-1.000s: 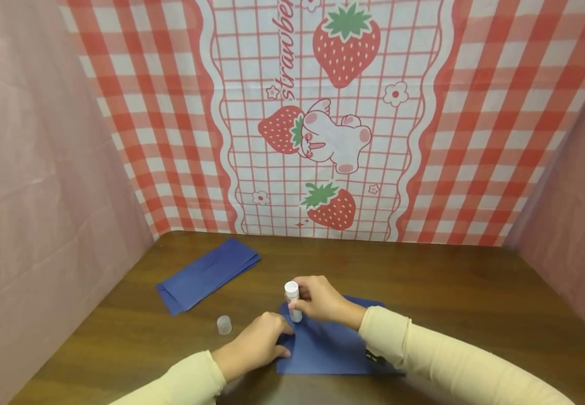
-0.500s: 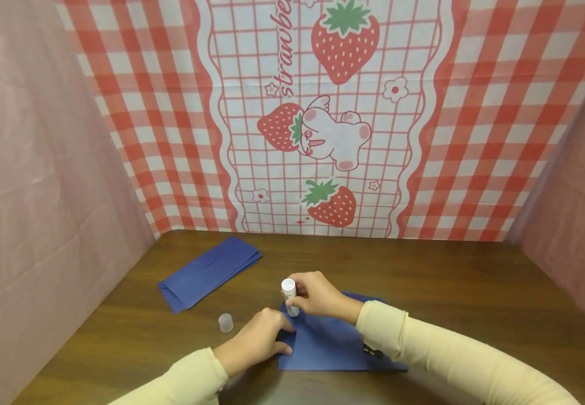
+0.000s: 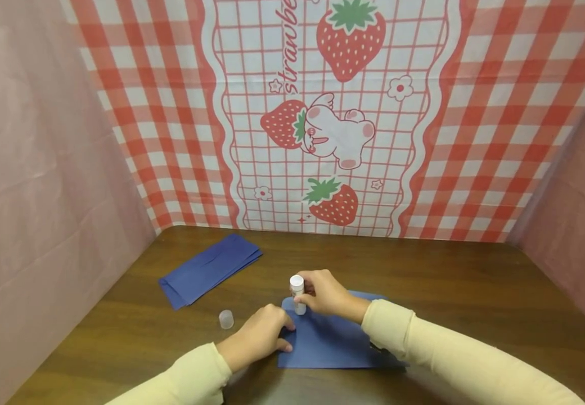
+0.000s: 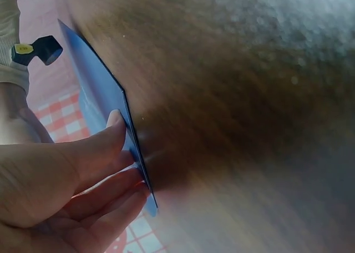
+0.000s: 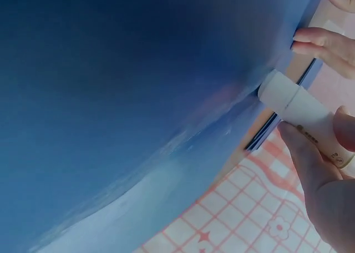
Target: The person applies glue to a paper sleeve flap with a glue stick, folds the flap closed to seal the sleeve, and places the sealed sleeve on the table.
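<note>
A sheet of blue paper [image 3: 335,349], seemingly folded, lies on the table in front of me. My right hand [image 3: 328,295] grips a white glue stick [image 3: 297,292] upright near the sheet's upper left corner. In the right wrist view the glue stick [image 5: 302,111] touches the paper, and a wet-looking streak [image 5: 183,135] runs along the paper from it. My left hand [image 3: 259,334] rests at the sheet's left edge; in the left wrist view its thumb and fingers [image 4: 91,153] lie extended on the paper [image 4: 91,70].
A translucent cap [image 3: 226,319] stands on the table left of the sheet. Behind it lies a stack of folded blue paper [image 3: 210,271]. A strawberry-patterned checked cloth [image 3: 323,140] hangs at the table's back edge, with pink curtains [image 3: 44,197] at both sides.
The glue stick, in my right hand, has slid a little left along the paper and then back right. My left hand stays at the sheet's left edge. The head view has shifted slightly.
</note>
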Action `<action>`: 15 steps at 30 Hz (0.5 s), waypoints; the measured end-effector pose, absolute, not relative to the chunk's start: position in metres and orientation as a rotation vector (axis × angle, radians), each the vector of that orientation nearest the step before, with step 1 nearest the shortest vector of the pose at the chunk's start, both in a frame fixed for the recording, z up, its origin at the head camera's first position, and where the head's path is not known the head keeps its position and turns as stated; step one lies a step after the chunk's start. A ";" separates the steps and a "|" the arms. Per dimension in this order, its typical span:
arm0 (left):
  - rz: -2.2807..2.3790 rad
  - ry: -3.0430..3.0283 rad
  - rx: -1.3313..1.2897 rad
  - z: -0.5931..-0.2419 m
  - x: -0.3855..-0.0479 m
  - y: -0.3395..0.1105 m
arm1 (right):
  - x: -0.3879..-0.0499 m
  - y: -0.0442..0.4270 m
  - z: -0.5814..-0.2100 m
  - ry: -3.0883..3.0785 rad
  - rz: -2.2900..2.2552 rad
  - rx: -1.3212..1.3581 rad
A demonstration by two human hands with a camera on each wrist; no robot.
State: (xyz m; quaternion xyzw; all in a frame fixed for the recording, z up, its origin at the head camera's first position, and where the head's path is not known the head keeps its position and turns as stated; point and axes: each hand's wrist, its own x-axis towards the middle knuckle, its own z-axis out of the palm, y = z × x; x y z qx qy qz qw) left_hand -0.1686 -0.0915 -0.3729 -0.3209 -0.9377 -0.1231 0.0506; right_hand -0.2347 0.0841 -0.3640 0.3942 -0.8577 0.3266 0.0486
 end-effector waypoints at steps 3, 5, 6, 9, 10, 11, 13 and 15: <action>-0.361 -2.870 -0.960 -0.372 -0.168 -0.092 | -0.236 0.090 -0.365 -2.640 1.006 1.183; -0.361 -2.879 -0.952 -0.372 -0.168 -0.092 | -0.236 0.095 -0.365 -2.643 1.017 1.179; -0.356 -2.882 -0.948 -0.372 -0.168 -0.092 | -0.237 0.097 -0.366 -2.642 1.019 1.176; -0.365 -2.888 -0.944 -0.371 -0.169 -0.092 | -0.238 0.104 -0.365 -2.644 1.035 1.162; -0.367 -2.887 -0.945 -0.371 -0.169 -0.091 | -0.238 0.106 -0.365 -2.640 1.034 1.165; -0.364 -2.884 -0.946 -0.371 -0.169 -0.091 | -0.238 0.108 -0.365 -2.642 1.031 1.163; -0.372 -2.878 -0.953 -0.370 -0.170 -0.091 | -0.237 0.113 -0.365 -2.656 1.030 1.150; -0.374 -2.869 -0.956 -0.370 -0.170 -0.091 | -0.237 0.117 -0.364 -2.668 1.028 1.144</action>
